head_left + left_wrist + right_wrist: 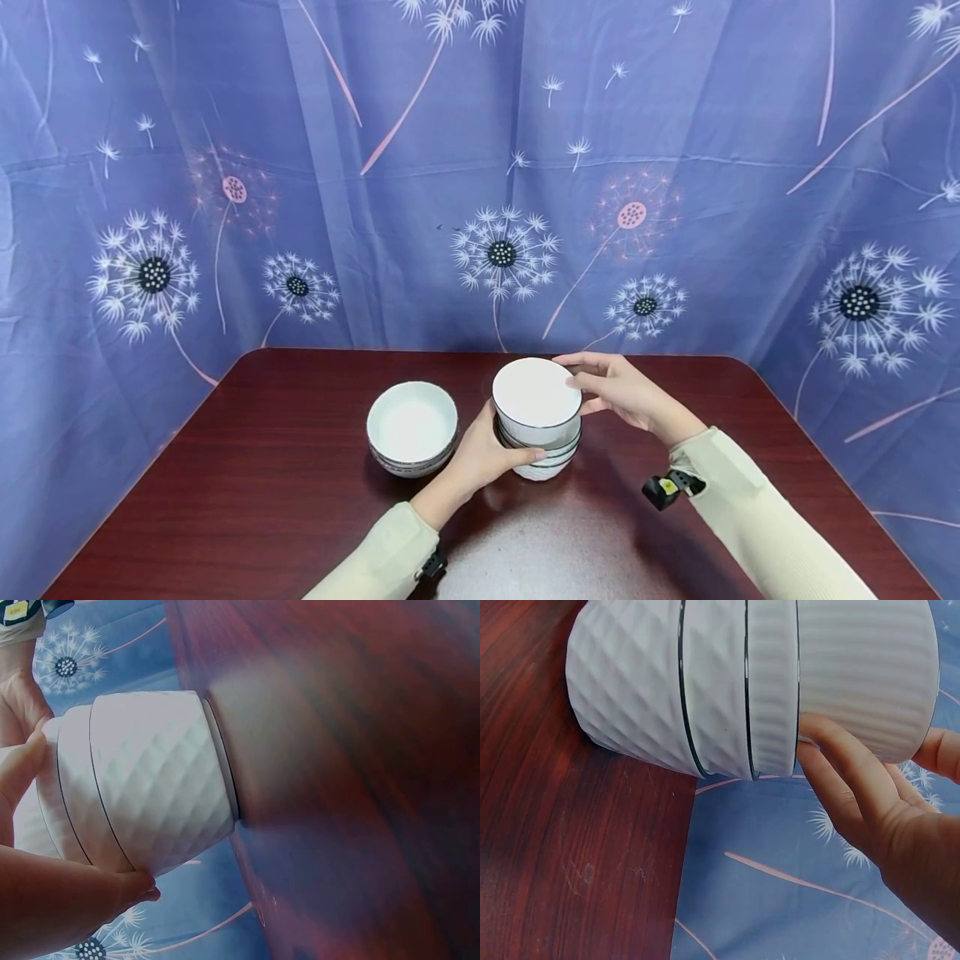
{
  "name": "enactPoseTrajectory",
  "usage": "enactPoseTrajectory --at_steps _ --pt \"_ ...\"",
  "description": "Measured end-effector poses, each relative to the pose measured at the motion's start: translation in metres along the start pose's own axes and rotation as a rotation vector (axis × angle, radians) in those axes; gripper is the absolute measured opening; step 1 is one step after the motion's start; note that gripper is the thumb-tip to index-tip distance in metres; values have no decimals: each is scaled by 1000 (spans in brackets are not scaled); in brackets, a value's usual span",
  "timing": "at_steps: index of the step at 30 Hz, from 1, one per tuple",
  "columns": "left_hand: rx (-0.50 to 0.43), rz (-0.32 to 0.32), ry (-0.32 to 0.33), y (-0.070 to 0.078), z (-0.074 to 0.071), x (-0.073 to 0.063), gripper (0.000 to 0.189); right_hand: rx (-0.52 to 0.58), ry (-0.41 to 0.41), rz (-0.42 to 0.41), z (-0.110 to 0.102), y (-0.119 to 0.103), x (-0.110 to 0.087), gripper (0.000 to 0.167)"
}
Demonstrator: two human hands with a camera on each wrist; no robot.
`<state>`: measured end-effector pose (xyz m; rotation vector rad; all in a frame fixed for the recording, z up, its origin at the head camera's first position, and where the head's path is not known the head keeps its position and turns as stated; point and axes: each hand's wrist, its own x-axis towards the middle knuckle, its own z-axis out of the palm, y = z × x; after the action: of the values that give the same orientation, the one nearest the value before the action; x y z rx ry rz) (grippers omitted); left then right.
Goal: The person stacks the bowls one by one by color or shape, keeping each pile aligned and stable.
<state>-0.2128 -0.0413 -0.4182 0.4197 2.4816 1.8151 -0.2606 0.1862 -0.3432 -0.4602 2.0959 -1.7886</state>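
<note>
The left hand (480, 457) curls around the stack of bowls (537, 421) — upright, mouths up, near the middle of the table (285, 500). The right hand (618, 390) pinches the top bowl's rim. Leftward — another bowl (412, 427).

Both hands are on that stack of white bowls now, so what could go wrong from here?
1. The top white ribbed bowl sits high in the stack of white ceramic bowls; the right hand holds only its rim and wall, so it may tip or slip.
2. The left hand grips the lower bowls from one side; a jerk could drag the stack across the dark red wooden table.
3. The second white bowl stack stands close by and could get knocked.
</note>
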Motion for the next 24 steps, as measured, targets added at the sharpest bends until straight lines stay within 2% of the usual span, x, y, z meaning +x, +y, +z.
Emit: enactPoseTrajectory --at_steps 17,24 --pt "-2 11 11 0 0 0 101 -40 37 16 -1 3 -1 45" --pt "-5 -2 16 -1 0 0 102 -61 84 15 -2 3 -2 43"
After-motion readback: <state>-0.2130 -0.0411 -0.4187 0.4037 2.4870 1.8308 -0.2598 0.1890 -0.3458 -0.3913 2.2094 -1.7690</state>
